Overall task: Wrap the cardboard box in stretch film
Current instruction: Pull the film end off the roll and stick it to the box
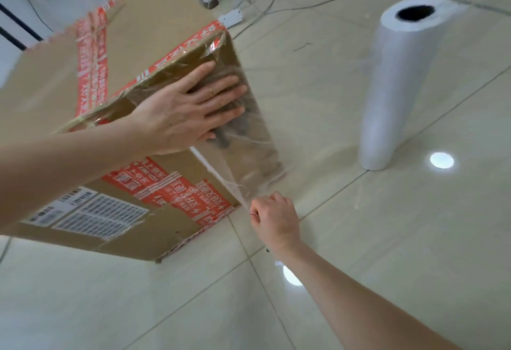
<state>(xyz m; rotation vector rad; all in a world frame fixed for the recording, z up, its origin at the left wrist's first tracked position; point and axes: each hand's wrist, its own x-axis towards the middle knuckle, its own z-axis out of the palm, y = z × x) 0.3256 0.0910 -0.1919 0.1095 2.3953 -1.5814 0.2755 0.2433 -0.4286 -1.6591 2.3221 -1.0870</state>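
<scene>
The glossy pale tiled floor [387, 239] carries it all. The brown cardboard box [154, 17] with red printed tape sits on it at the left, and the upright white roll of film [395, 87] stands well apart to the right. Your left hand [182, 111] presses flat, fingers straight, on the clear stretch film [254, 150] over the box's side. Your right hand [273, 219] pinches the film's gathered tail by the lower corner. You seem to be anchoring the first layer. Next, keep tension and fix that tail against the box.
</scene>
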